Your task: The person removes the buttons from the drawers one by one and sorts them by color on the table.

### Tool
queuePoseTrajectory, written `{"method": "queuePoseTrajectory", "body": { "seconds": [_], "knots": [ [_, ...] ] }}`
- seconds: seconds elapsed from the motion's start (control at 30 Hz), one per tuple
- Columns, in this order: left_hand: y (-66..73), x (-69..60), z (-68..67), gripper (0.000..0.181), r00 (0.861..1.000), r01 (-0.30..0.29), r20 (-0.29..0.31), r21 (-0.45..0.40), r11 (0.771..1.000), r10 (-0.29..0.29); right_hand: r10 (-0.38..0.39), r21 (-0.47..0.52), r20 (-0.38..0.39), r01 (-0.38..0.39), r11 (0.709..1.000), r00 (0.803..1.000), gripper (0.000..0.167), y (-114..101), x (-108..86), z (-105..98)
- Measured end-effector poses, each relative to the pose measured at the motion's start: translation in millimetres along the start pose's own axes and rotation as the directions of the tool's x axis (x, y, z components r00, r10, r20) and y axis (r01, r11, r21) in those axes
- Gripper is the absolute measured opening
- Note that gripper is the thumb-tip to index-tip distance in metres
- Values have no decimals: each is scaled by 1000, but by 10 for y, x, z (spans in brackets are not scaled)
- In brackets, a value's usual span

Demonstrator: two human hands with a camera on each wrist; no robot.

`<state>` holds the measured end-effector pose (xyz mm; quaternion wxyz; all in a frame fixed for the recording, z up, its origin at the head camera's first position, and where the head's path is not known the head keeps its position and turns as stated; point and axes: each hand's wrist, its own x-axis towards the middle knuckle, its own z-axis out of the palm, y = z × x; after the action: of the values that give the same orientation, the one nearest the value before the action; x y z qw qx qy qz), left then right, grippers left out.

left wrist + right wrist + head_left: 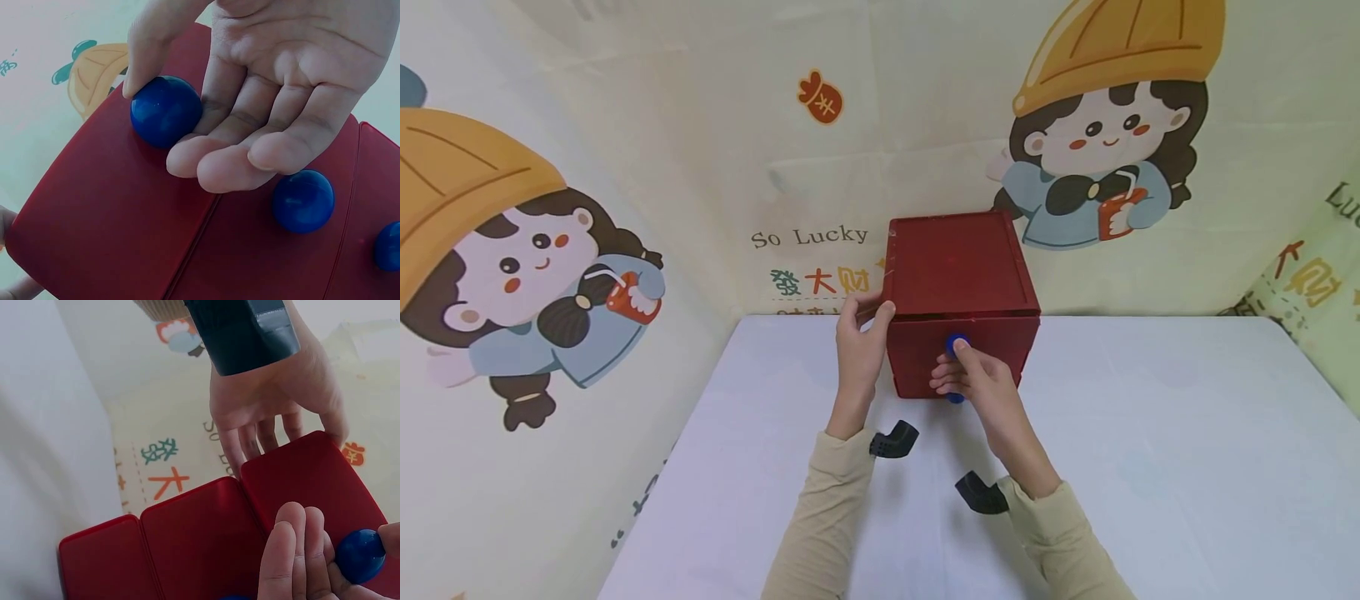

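A red drawer cabinet [955,267] with round blue knobs stands on the white table. My right hand [985,383] pinches the top blue knob [166,111] between thumb and index finger, its other fingers lying together below. In the left wrist view, a second knob [303,201] and a third knob [389,245] sit on the lower drawer fronts. My left hand [861,342] rests against the cabinet's left side near the upper front corner. Its fingers are spread and extended along that side in the right wrist view, the thumb at the top edge.
Behind the cabinet hangs a printed cloth [715,167] with cartoon figures and lettering. The white table [1150,467] extends to both sides and in front. A black angled piece [895,439] is on the left wrist, and another black piece [981,493] on the right.
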<state>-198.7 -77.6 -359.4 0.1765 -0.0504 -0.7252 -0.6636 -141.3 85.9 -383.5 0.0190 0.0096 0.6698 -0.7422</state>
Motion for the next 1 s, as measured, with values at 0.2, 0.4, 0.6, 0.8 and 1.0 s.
{"method": "queuePoseTrajectory", "body": {
  "seconds": [0.2,0.4,0.6,0.8,1.0],
  "knots": [
    [-11,-2,-10,27,1000,-8,4,-10,1000,8,0,-1,0,0,1000,1000,56,9,-31,5],
    [-21,-5,-15,28,1000,-2,5,-3,1000,2,1,-4,-1,-1,1000,1000,55,6,-58,12],
    [-38,7,-24,30,1000,0,19,-20,1000,1,0,-1,3,0,1000,1000,55,6,-78,8],
    [-50,17,-41,30,1000,15,23,-26,1000,-14,2,-2,11,-2,1000,1000,55,6,-101,1],
    [-39,25,-53,30,999,38,31,-34,999,-37,5,2,12,-5,1000,1000,55,4,-118,-5]
  ]
}}
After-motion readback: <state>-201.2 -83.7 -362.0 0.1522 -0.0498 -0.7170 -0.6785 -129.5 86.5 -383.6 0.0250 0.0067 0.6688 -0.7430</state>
